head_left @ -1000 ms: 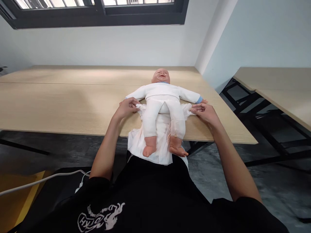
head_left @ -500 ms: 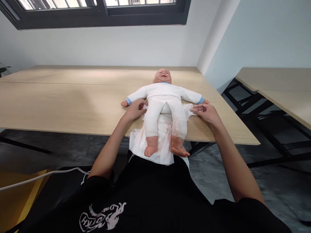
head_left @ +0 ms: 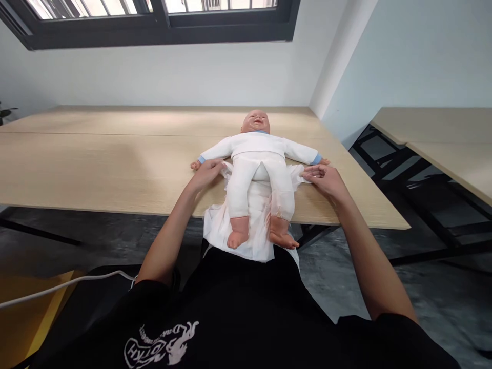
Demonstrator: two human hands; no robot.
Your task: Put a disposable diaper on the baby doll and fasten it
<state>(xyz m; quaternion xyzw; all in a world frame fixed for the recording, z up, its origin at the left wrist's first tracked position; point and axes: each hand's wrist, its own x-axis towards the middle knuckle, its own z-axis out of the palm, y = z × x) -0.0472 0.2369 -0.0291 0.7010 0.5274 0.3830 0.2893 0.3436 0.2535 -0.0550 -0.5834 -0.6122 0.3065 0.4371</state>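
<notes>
At the far left a small potted plant (head_left: 4,115) just shows past the end of a pale wooden table (head_left: 115,174), and near left a white cable (head_left: 65,287) runs across a yellow surface (head_left: 23,312) toward the person's black T-shirt (head_left: 246,307), which has a white print on it.

The left hand (head_left: 205,175) lies with its fingers stretched flat over the left flap of a white disposable nappy (head_left: 246,230), close beside the doll's hip. (Whether its thumb closes under the flap, I can't tell from here.) In the middle of the table, a baby doll (head_left: 255,123) lies on its back, head toward the far side, arms spread. It wears a white suit (head_left: 261,148) with blue cuffs, and its bare feet reach out past the near table edge. The nappy acts as the one container here: the doll's hips sit in it, and its loose back part hangs over the near edge, against the T-shirt.

The right hand (head_left: 326,180) has its fingertips drawn together, pinching the edge of the nappy's right flap. Off to the right stands a second table (head_left: 434,123) on a black metal frame (head_left: 400,174).
</notes>
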